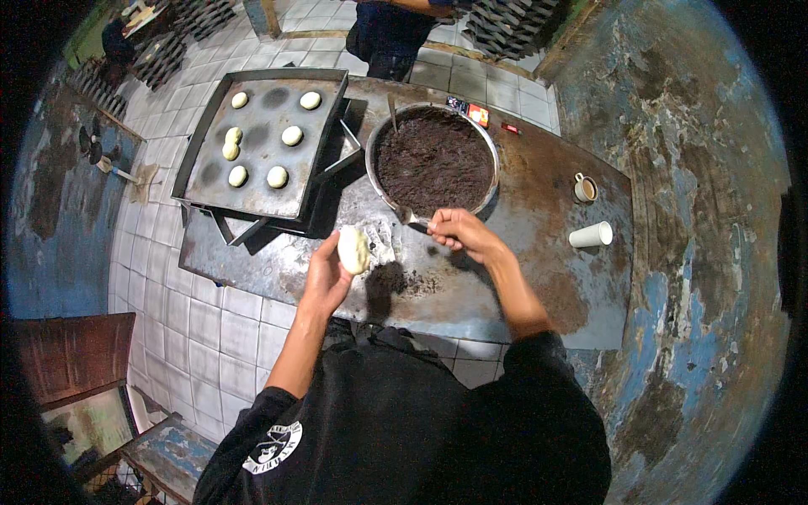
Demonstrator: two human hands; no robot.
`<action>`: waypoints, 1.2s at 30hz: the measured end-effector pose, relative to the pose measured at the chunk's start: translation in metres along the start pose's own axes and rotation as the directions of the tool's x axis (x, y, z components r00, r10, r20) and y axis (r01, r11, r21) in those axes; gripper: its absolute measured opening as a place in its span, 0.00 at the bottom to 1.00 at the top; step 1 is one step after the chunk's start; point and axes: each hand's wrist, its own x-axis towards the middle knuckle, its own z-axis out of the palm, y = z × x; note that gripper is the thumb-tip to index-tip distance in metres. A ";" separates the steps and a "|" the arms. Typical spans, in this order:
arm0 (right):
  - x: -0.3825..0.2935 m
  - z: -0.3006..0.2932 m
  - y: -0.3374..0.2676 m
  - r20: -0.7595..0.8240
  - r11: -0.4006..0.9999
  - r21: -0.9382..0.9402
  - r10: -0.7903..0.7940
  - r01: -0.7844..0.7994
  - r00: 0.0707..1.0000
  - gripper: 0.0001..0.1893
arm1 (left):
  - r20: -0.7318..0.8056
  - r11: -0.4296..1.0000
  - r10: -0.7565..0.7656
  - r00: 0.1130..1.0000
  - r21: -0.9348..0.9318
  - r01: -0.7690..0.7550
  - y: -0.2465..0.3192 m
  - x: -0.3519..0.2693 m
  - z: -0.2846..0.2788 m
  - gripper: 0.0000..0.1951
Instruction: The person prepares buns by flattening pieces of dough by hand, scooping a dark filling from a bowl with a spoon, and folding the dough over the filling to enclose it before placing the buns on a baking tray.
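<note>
A flattened piece of pale dough (353, 250) rests in my left hand (325, 278), held above the near part of the metal table. My right hand (461, 233) grips a metal spoon (411, 218) by its handle, with the bowl of the spoon at the near rim of a large round basin (370, 167). Dark, crumbly filling (435, 158) occupies the basin. A second utensil (392, 113) stands in the filling at the far left. Several dough balls (291, 136) sit spaced on a metal baking tray (265, 202) to the left; two of them touch.
The tray lies on other stacked trays (341, 148). Small boxes (468, 111) and a red lighter (511, 129) lie behind the basin. A cup of brown drink (586, 188) and a white cup on its side (591, 234) are at right. A person (391, 38) stands across the table (536, 278).
</note>
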 end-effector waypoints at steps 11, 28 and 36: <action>0.059 0.009 0.016 -0.347 0.452 -0.890 -0.578 -0.065 0.738 0.08 | -0.030 0.991 -0.120 0.992 0.055 0.122 -0.042 -0.006 0.034 0.17; 0.031 0.001 0.007 -0.006 0.992 -0.094 -0.087 0.086 0.996 0.08 | -0.021 0.994 0.024 0.999 -0.104 -0.027 -0.017 -0.031 -0.005 0.19; -0.038 0.079 0.071 -0.202 0.816 0.112 -0.540 0.567 0.817 0.06 | 0.213 0.973 -0.111 0.971 -0.174 0.150 -0.054 -0.001 0.062 0.16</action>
